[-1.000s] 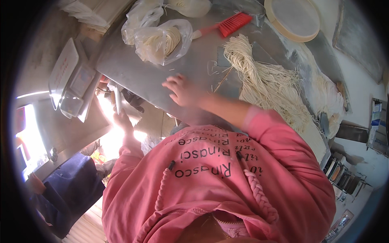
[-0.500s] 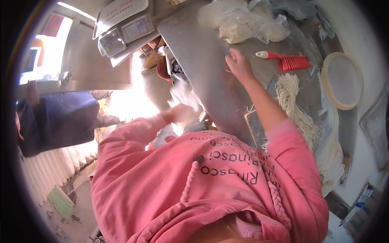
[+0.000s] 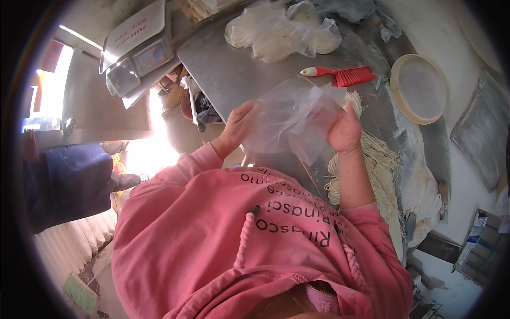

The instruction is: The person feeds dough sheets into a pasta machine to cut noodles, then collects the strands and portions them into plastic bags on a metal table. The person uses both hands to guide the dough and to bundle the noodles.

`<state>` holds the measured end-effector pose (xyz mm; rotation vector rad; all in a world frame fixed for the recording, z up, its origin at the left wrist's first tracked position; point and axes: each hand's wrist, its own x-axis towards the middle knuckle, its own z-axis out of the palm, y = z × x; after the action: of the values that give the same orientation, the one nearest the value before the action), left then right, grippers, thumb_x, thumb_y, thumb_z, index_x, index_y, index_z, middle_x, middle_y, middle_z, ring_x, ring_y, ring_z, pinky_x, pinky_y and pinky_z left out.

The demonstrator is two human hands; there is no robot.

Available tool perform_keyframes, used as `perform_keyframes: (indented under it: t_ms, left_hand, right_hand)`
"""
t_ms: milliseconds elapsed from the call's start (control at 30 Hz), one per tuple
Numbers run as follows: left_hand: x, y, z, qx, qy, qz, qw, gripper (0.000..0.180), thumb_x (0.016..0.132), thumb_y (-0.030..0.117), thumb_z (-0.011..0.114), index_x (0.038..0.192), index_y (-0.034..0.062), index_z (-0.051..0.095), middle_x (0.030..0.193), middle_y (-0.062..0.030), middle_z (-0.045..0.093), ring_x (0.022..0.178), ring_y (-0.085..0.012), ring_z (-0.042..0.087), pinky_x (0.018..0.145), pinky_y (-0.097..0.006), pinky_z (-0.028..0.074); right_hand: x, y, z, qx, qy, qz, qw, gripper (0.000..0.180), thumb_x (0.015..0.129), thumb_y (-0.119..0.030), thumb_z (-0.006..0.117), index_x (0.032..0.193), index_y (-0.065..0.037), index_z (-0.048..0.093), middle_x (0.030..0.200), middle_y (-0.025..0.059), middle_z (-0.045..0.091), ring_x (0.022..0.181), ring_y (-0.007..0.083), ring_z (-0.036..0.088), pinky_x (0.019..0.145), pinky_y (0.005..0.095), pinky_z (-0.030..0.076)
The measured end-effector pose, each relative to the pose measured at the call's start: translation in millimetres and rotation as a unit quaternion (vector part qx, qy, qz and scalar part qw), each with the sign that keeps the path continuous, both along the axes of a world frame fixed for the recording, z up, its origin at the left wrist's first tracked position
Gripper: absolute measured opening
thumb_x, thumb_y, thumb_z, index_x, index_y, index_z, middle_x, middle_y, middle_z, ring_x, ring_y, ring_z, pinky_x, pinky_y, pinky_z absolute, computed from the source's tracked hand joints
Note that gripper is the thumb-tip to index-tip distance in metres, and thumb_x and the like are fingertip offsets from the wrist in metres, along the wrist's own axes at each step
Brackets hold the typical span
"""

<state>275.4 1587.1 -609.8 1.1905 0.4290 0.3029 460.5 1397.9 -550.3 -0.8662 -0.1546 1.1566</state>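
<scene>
A thin, clear plastic bag (image 3: 284, 125) is stretched between my two hands in front of my chest, over the near edge of the metal table. My left hand (image 3: 236, 127) has its fingers closed on the bag's left side. On the other side my right hand (image 3: 346, 130) holds the bag, its fingers partly hidden behind or inside the film. Just beyond and right of my right hand, long pale noodles (image 3: 380, 159) lie in loose strands and coils on the table.
Filled plastic bags (image 3: 281, 32) lie at the table's far side, near a red brush (image 3: 353, 76). A round sieve (image 3: 422, 87) is at the right. A scale (image 3: 146, 56) stands far left. A person in dark blue (image 3: 74, 178) is at the left edge.
My left hand has come up from beside the table with the plastic bag. My right hand has drawn back from the far side of the table and now holds the bag too.
</scene>
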Motion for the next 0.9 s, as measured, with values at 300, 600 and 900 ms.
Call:
perform_keyframes:
  t_ms: [300, 600, 900]
  left_hand:
    - [28.8, 25.2, 31.7, 0.388, -0.055, 0.152, 0.907, 0.025, 0.084, 0.009, 0.057, 0.108, 0.0017, 0.06, 0.102, -0.0077, 0.062, 0.097, -0.0173, 0.056, 0.087, -0.029, 0.041]
    - [54.3, 29.1, 83.2, 0.388, 0.035, -0.246, 0.887, 0.022, 0.087, 0.022, 0.063, 0.093, 0.0005, 0.062, 0.08, -0.0011, 0.06, 0.07, -0.009, 0.053, 0.061, -0.026, 0.044]
    - [59.0, 2.6, 53.6, 0.24, 0.045, 0.047, 0.969, 0.012, 0.082, 0.012, 0.063, 0.081, 0.0034, 0.056, 0.069, 0.0028, 0.054, 0.06, -0.0055, 0.047, 0.052, -0.021, 0.037]
  right_hand:
    - [0.8, 24.6, 37.7, -0.177, -0.493, 0.137, 0.841, 0.016, 0.089, -0.007, 0.057, 0.102, 0.0, 0.064, 0.093, 0.0001, 0.065, 0.085, 0.0073, 0.059, 0.08, 0.0227, 0.046]
    - [15.8, 56.2, 54.8, -0.143, -0.602, 0.051, 0.784, 0.017, 0.089, -0.011, 0.058, 0.102, 0.0, 0.062, 0.088, 0.0008, 0.064, 0.084, 0.0096, 0.057, 0.079, 0.026, 0.045]
    - [-33.0, 50.9, 15.3, -0.278, -0.486, 0.033, 0.828, 0.02, 0.088, -0.021, 0.057, 0.087, -0.001, 0.058, 0.076, 0.0034, 0.059, 0.071, 0.0113, 0.053, 0.069, 0.0269, 0.043]
